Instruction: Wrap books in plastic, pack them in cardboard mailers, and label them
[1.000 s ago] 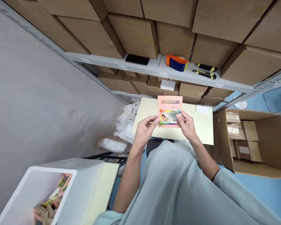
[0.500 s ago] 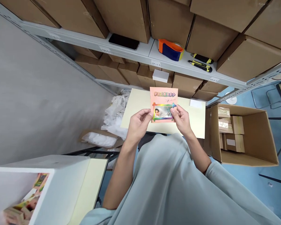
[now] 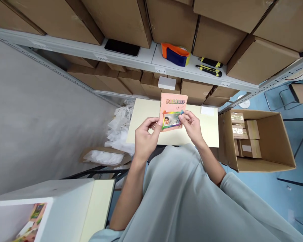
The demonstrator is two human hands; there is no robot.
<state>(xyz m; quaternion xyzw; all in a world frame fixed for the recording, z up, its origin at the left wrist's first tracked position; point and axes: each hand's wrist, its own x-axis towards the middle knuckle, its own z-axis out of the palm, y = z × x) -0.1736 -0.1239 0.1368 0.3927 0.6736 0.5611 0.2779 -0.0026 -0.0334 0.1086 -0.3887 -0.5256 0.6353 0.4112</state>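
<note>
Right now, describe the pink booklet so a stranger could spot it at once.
Find the shelf of brown boxes, then the pale table below it. Over the table, the left hand and right hand hold the booklet between them. Its pink cover with a rainbow-framed picture sets it apart from the plain white card at the table's far right corner.

Loose, pale grey-blue top (image 3: 179, 201) with elbow-length sleeves (image 3: 232, 188)

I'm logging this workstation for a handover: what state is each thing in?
Pink booklet: held, printed side facing the camera
Left hand: pinching booklet's left side
Right hand: pinching booklet's right side
Large carton: open, partly filled with boxes
Phone: lying flat, screen dark
Utility knives: lying down, blades unclear
White bin: open, printed items inside
</note>
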